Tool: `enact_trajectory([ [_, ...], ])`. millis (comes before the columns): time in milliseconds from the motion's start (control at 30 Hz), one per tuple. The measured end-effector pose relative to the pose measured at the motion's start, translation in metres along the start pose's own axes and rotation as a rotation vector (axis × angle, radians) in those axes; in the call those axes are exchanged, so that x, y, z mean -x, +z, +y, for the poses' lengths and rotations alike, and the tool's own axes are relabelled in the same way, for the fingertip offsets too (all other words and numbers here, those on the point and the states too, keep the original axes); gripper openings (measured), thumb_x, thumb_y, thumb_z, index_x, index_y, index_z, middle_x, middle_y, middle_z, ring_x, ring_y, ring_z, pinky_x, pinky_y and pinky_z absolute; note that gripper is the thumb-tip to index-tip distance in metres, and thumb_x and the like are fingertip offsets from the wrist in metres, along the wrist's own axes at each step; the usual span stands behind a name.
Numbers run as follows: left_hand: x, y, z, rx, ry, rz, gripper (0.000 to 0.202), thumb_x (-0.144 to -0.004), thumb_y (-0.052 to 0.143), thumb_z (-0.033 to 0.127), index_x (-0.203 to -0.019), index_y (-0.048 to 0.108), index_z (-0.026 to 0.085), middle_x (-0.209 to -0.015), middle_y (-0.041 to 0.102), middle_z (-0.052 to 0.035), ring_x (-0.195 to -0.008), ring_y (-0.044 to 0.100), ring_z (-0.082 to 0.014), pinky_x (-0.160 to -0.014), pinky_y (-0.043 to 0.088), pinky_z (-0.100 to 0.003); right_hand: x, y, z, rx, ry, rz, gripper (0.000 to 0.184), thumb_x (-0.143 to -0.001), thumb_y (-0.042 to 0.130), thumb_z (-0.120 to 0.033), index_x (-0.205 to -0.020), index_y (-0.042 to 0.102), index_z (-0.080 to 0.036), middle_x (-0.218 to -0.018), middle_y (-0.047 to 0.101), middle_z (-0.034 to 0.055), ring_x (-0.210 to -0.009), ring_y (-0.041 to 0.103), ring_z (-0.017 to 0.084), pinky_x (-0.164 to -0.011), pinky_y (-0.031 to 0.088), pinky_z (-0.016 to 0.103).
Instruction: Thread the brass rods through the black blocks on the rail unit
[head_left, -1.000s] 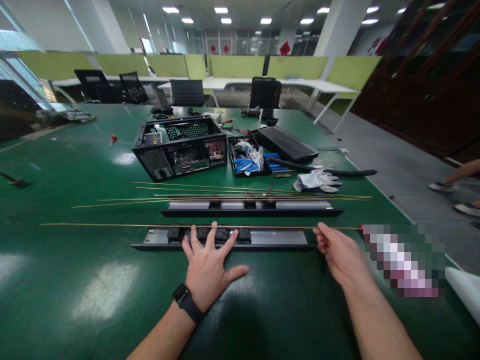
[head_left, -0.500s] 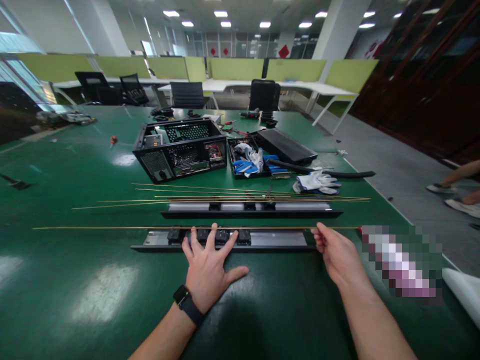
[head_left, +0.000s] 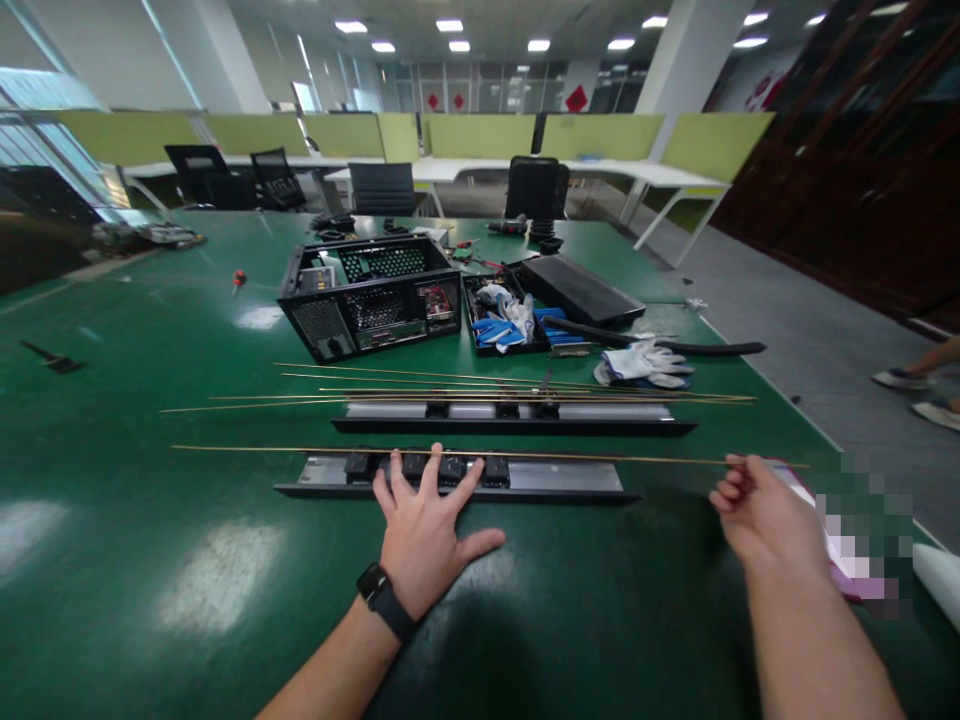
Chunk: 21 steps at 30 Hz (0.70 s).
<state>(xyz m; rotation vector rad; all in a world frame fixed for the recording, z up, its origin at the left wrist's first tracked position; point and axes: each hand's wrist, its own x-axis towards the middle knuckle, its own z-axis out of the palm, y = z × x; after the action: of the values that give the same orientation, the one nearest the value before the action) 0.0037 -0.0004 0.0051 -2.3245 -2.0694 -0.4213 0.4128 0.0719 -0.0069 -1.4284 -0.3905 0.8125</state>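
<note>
My left hand [head_left: 424, 520] lies spread over the black blocks [head_left: 496, 470] seated in the nearer metal rail [head_left: 555, 476], its fingertips at the thin brass rod [head_left: 255, 449]. On the right, my right hand [head_left: 765, 510] pinches that rod close to its right end, out past the rail. The rod runs lengthwise along the rail's far side. Behind it lies a second rail [head_left: 637, 412] with several dark blocks, and a handful of loose brass rods [head_left: 240, 400] stretches across it.
An open black computer case [head_left: 382, 310] stands behind the rails. Beside it are a black tray [head_left: 487, 348] of gloves and tools, a dark panel [head_left: 581, 290], and white gloves [head_left: 645, 363]. A partly blurred pink-edged item [head_left: 847, 540] lies beyond my right hand. A person's feet [head_left: 934, 412] show at right.
My right hand has moved right and drawn the brass rod along the rail, so its left end now sits closer in. My left hand stays on the blocks. The view has shifted slightly.
</note>
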Motion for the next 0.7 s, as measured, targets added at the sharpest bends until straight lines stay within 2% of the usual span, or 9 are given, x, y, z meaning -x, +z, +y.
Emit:
enact_trajectory([
  [100,0.0,0.0,0.0,0.005,0.001,-0.001,0.084,-0.076,0.068,0.081,-0.152,0.048,0.052,-0.166,0.041,-0.0113,-0.15,0.016,-0.0633,-0.112,0.014,-0.083,0.01,0.007,-0.003,-0.075,0.078,0.043,0.013,-0.086,0.067,-0.023,-0.074,0.065,-0.019,-0.064,0.043,-0.0025,-0.049,0.035,0.007,-0.038,0.028,0.017],
  [167,0.0,0.0,0.0,0.008,-0.002,-0.003,0.083,-0.076,0.069,0.081,-0.152,0.047,0.053,-0.166,0.041,-0.0113,-0.151,0.015,-0.0627,-0.112,0.014,-0.083,0.022,0.016,-0.002,-0.066,0.122,0.006,0.012,-0.084,0.071,-0.024,-0.075,0.068,-0.018,-0.064,0.046,-0.0016,-0.05,0.037,0.007,-0.038,0.029,0.016],
  [367,0.0,0.0,0.0,0.004,-0.003,-0.005,0.086,-0.076,0.069,0.081,-0.153,0.047,0.051,-0.166,0.04,-0.0111,-0.15,0.015,-0.0635,-0.113,0.013,-0.083,0.06,0.044,0.011,0.053,0.133,-0.154,0.022,-0.073,0.085,-0.033,-0.081,0.077,-0.014,-0.072,0.06,0.0025,-0.058,0.048,0.008,-0.044,0.037,0.015],
  [533,0.001,0.001,-0.001,-0.007,0.006,0.01,0.087,-0.075,0.069,0.082,-0.153,0.047,0.052,-0.166,0.041,-0.0116,-0.15,0.016,-0.0641,-0.112,0.015,-0.084,0.072,0.052,0.021,0.143,0.132,-0.267,0.039,-0.069,0.09,-0.047,-0.085,0.08,-0.013,-0.078,0.066,0.0049,-0.063,0.053,0.009,-0.047,0.039,0.016],
  [600,0.001,0.002,-0.001,-0.012,0.008,0.019,0.087,-0.074,0.07,0.082,-0.153,0.047,0.052,-0.166,0.041,-0.0106,-0.15,0.016,-0.0635,-0.112,0.015,-0.084,0.072,0.051,0.02,0.14,0.156,-0.26,0.04,-0.071,0.088,-0.049,-0.085,0.079,-0.013,-0.078,0.066,0.0052,-0.063,0.053,0.009,-0.047,0.04,0.016],
  [700,0.001,0.003,-0.001,-0.017,0.001,0.014,0.087,-0.075,0.07,0.081,-0.153,0.047,0.051,-0.166,0.041,-0.0098,-0.15,0.016,-0.0631,-0.114,0.013,-0.083,0.07,0.051,0.016,0.057,0.146,-0.131,0.03,-0.075,0.085,-0.042,-0.078,0.077,-0.013,-0.073,0.062,0.0031,-0.059,0.05,0.008,-0.045,0.038,0.015],
])
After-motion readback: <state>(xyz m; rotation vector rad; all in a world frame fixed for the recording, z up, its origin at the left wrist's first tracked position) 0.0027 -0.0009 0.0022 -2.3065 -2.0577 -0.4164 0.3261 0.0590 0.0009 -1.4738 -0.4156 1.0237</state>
